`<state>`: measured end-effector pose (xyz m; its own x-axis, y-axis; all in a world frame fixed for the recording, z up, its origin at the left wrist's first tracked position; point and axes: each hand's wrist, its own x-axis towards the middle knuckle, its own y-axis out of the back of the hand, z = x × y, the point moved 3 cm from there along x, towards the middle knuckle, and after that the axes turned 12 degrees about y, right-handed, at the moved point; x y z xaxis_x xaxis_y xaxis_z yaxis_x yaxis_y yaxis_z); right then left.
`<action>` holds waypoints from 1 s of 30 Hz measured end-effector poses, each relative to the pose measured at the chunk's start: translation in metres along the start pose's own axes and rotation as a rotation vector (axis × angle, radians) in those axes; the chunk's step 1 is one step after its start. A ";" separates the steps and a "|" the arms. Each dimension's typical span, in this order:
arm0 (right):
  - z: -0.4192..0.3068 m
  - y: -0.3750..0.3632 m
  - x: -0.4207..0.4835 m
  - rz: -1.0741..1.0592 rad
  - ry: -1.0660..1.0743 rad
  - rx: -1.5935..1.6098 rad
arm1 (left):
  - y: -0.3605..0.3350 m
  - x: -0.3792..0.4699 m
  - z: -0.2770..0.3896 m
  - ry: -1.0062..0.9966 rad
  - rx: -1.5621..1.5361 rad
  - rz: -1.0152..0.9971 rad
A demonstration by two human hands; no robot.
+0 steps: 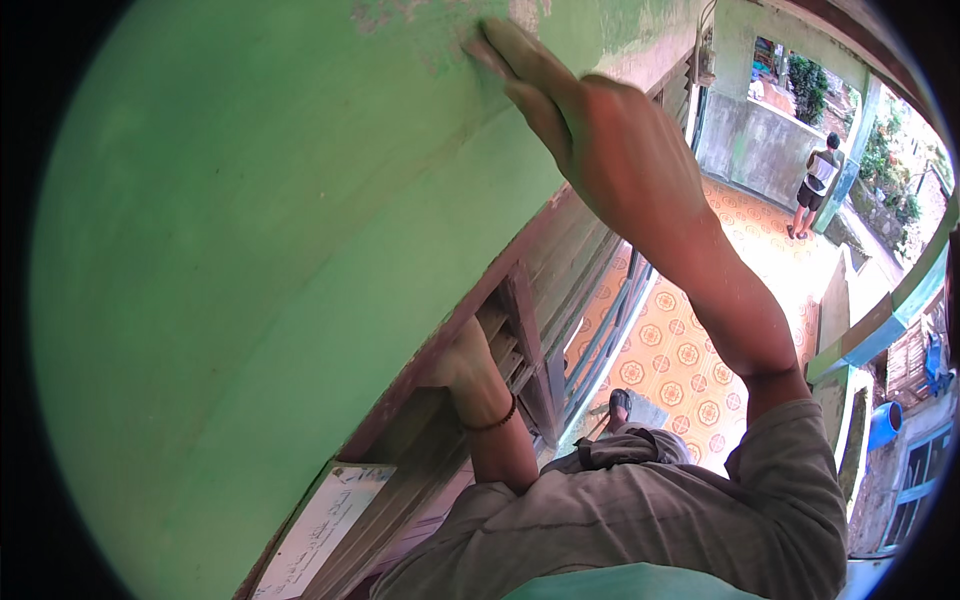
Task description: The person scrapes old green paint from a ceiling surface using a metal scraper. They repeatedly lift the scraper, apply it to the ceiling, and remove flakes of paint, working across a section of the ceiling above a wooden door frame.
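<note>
My right hand [630, 150] is raised against the green painted wall [247, 247], its fingers stretched towards a patch of worn, peeling paint [450, 30]. Blur at the fingertips hides whether something thin lies under them. Lower down, my left hand [461, 360] grips the reddish-brown wooden frame [517, 255] along the wall's lower edge, beside a slatted opening. Its fingers are partly hidden by the wood. A beaded bracelet [491, 420] circles that wrist.
Far below lies an orange patterned tile floor [667, 360]; my shod foot [619, 401] shows by a grey flat surface [646, 409]. A white sign with writing [322, 525] leans under the frame. Another person [816, 184] stands at the far right by a post. A blue barrel [885, 424] is outside.
</note>
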<state>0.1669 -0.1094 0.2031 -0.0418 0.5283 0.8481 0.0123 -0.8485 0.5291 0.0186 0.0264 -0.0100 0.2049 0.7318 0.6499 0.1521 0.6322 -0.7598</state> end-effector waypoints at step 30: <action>0.011 -0.010 0.001 0.082 0.058 -0.042 | -0.023 0.004 -0.005 -0.100 0.010 0.342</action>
<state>0.1781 -0.1001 0.1988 -0.1001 0.4553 0.8847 -0.0242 -0.8900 0.4553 0.0205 0.0140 0.0102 0.1463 0.9225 0.3573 0.0812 0.3487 -0.9337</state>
